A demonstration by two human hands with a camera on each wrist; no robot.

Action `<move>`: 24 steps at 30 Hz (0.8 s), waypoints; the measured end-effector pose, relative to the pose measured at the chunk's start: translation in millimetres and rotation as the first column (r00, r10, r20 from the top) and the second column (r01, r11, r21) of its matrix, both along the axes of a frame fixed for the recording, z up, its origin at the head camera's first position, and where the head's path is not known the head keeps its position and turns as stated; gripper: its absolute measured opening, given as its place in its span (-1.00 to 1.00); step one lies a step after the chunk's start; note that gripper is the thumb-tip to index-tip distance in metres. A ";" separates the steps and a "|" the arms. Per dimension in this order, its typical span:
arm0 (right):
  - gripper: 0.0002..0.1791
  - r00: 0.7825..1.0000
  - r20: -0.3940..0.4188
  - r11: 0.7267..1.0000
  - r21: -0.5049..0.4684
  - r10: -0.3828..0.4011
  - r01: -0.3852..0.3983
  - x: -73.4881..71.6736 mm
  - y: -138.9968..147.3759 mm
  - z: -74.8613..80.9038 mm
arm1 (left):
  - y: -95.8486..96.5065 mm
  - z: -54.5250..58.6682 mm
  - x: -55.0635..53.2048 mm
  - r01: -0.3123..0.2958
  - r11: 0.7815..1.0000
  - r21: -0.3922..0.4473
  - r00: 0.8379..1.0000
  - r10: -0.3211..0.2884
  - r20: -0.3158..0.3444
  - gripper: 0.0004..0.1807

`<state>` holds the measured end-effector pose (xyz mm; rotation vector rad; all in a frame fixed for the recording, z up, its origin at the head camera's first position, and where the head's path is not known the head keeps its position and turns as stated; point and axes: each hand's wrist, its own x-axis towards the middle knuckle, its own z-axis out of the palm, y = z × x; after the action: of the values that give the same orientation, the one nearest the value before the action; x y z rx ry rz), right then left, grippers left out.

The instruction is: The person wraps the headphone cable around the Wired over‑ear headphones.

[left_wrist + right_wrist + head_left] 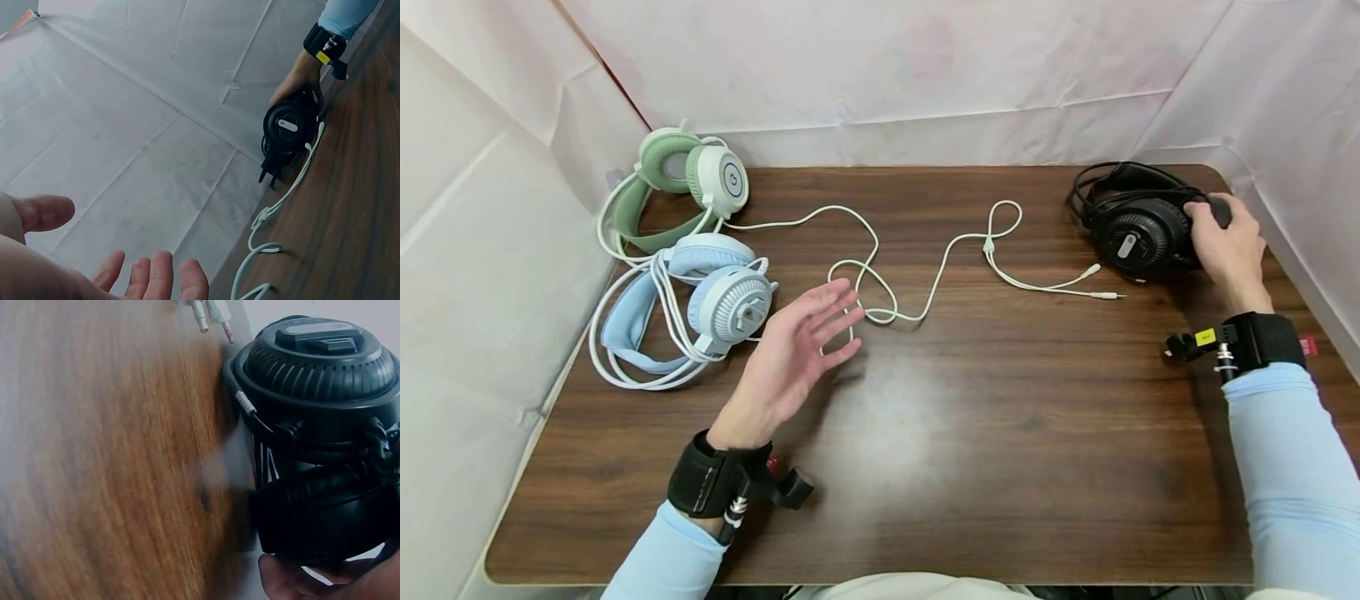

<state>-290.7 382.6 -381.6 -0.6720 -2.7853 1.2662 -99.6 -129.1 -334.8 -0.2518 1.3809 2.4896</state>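
At the table's far right corner, my right hand (pixel 1231 246) holds black headphones (pixel 1138 229) by the near ear cup, its fingers bent over that cup. Up close in the right wrist view, the ribbed outer cup (pixel 322 362) faces the camera and fingers (pixel 312 578) grip from below. My left hand (pixel 801 354) hovers over the table's left middle, palm turned inward, fingers spread and holding nothing. Nearest to it are light blue headphones (pixel 730 304) with a bundled white cable. Behind those, green and white headphones (pixel 718 179) stand against the cloth wall.
A long white cable (pixel 940 279) winds across the brown table (pixel 1000 433) from the left headphones, ending in two plugs (pixel 1101 295) beside the black pair. White cloth walls (pixel 880 83) enclose the back and sides.
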 end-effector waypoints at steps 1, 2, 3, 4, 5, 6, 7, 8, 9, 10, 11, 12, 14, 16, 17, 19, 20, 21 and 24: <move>-0.27 1.000 -0.005 1.000 -0.008 0.002 -0.002 0.8 0.3 -0.2 | -0.9 1.7 -0.4 -0.002 1.000 0.000 1.000 0.002 -0.005 -0.58; -0.26 1.000 -0.008 1.000 -0.013 0.005 -0.005 1.7 0.3 -0.4 | -1.9 4.0 -1.0 -0.005 1.000 0.002 1.000 0.005 -0.013 -0.60; -0.24 1.000 -0.014 1.000 -0.015 0.004 -0.004 2.6 0.3 -0.4 | -3.6 6.6 -1.7 -0.010 1.000 0.006 1.000 0.010 -0.026 -0.61; -0.23 1.000 -0.022 1.000 -0.015 0.001 -0.001 3.4 0.0 -0.2 | -5.4 9.9 -2.6 -0.018 1.000 0.011 0.999 0.018 -0.043 -0.62; -0.22 0.999 -0.032 1.000 -0.009 -0.002 0.002 4.1 -0.2 0.1 | -7.7 13.5 -3.9 -0.024 1.000 0.013 0.998 0.024 -0.062 -0.62; -0.21 0.999 -0.044 1.000 0.001 -0.007 0.007 4.5 -0.7 0.4 | -10.7 17.7 -5.7 -0.031 0.999 0.011 0.996 0.032 -0.082 -0.61; -0.20 0.998 -0.055 1.000 0.009 -0.013 0.013 5.1 -1.3 0.6 | -14.3 22.5 -7.8 -0.039 0.999 0.006 0.994 0.039 -0.106 -0.60; -0.21 0.997 -0.075 0.999 0.023 -0.020 0.022 5.2 -2.1 1.0 | -18.2 27.7 -10.9 -0.055 0.998 -0.004 0.990 0.054 -0.129 -0.59; -0.22 0.994 -0.106 0.999 0.040 -0.029 0.034 5.3 -2.9 1.3 | -22.9 33.2 -14.7 -0.077 0.997 -0.014 0.986 0.074 -0.148 -0.58; -0.24 0.988 -0.147 0.997 0.059 -0.040 0.049 5.6 -3.7 1.5 | -27.7 38.7 -19.3 -0.099 0.995 -0.027 0.982 0.094 -0.163 -0.58; -0.27 0.979 -0.194 0.995 0.073 -0.055 0.071 5.8 -5.0 1.5 | -33.5 44.2 -24.4 -0.123 0.991 -0.049 0.978 0.113 -0.176 -0.58; -0.30 0.966 -0.248 0.992 0.083 -0.075 0.098 6.2 -6.3 1.6 | -40.3 49.6 -30.3 -0.150 0.986 -0.069 0.974 0.135 -0.182 -0.58; -0.39 0.924 -0.362 0.982 0.091 -0.120 0.163 7.6 -9.6 2.0 | -56.2 59.6 -43.6 -0.204 0.975 -0.088 0.967 0.186 -0.174 -0.60; -0.49 0.866 -0.474 0.971 0.083 -0.161 0.226 9.8 -14.3 2.5 | -76.7 68.2 -57.9 -0.251 0.962 -0.109 0.961 0.234 -0.151 -0.61; -0.53 0.835 -0.521 0.965 0.076 -0.176 0.251 11.1 -16.8 3.4 | -88.0 71.7 -65.6 -0.272 0.954 -0.125 0.957 0.255 -0.136 -0.62; -0.59 0.780 -0.600 0.956 0.085 -0.177 0.282 14.5 -21.2 5.8 | -111.9 75.5 -80.4 -0.301 0.940 -0.161 0.952 0.286 -0.109 -0.63; -0.62 0.755 -0.635 0.952 0.096 -0.166 0.289 16.2 -23.4 7.2 | -124.0 76.2 -87.6 -0.311 0.928 -0.205 0.950 0.295 -0.102 -0.63; -0.64 0.729 -0.669 0.951 0.109 -0.146 0.290 17.8 -25.5 8.6 | -136.0 75.9 -94.2 -0.314 0.909 -0.275 0.949 0.295 -0.109 -0.63; -0.70 0.657 -0.750 0.954 0.144 -0.069 0.264 21.8 -32.3 15.2 | -170.9 72.0 -110.6 -0.267 0.709 -0.653 0.964 0.212 -0.164 -0.57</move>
<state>-268.9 350.2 -366.3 -0.2798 -2.0733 0.8583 -210.2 -300.0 -262.8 -0.5128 2.3888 2.0717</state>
